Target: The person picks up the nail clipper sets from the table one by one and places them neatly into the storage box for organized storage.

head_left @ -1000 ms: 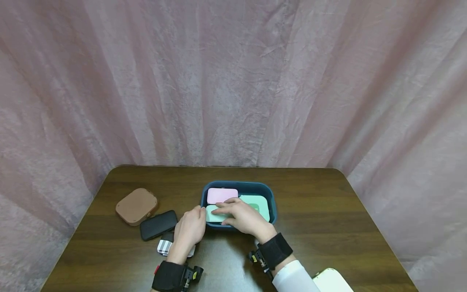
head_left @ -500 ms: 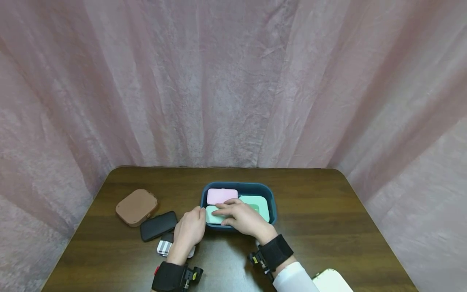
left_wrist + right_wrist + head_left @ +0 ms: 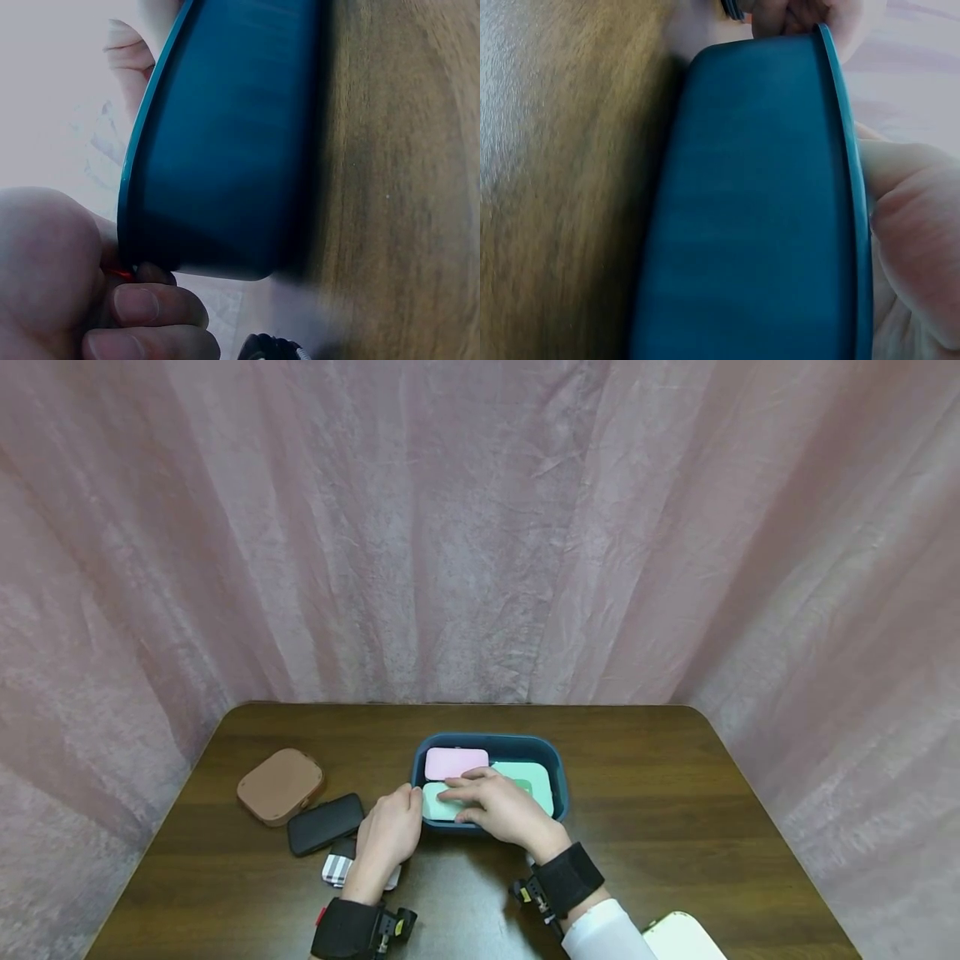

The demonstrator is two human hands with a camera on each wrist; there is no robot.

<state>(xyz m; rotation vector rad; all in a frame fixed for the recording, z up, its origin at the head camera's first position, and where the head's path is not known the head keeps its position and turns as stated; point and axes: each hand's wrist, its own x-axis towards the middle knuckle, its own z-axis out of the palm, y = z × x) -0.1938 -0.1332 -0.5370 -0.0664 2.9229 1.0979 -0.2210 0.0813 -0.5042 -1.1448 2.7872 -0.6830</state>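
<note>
At left end of blue bin [image 3: 525,746], left hand [image 3: 392,828] pinches its rim [image 3: 128,169]; right hand [image 3: 501,808], fingers spread, over left mint case [image 3: 435,806], contact unclear.

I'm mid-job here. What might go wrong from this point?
The right grip reaches over the near rim of the dark blue bin, so a careless lift might bump that rim or jostle the mint box at the front left. If the left grip pulls back, that arm might brush the striped item it partly hides. The pale item beside the right sleeve might get nudged.
</note>
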